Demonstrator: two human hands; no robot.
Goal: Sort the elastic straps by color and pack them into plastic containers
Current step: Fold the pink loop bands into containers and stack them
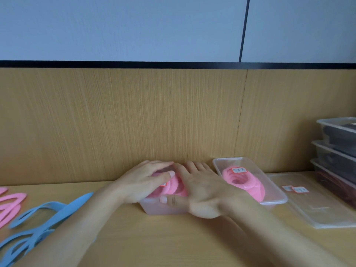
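A clear box (163, 209) of pink straps (176, 186) sat mid-desk (173, 243) against the back panel. The left hand (146, 180) and right hand (202, 189) pressed down on its top, fingers stretched out and gripping nothing. A second box (273, 201), also holding pink straps, stood at its 3 o'clock. Loose blue straps (44, 211) lay at its 8 o'clock.

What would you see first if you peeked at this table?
First you'd see the left hand and right hand pressing on a clear container of bright pink straps, in the middle by the wooden wall. Right beside it, to the right, sits a second container, also holding pink coils. Loose blue straps sprawl on the table at the left.
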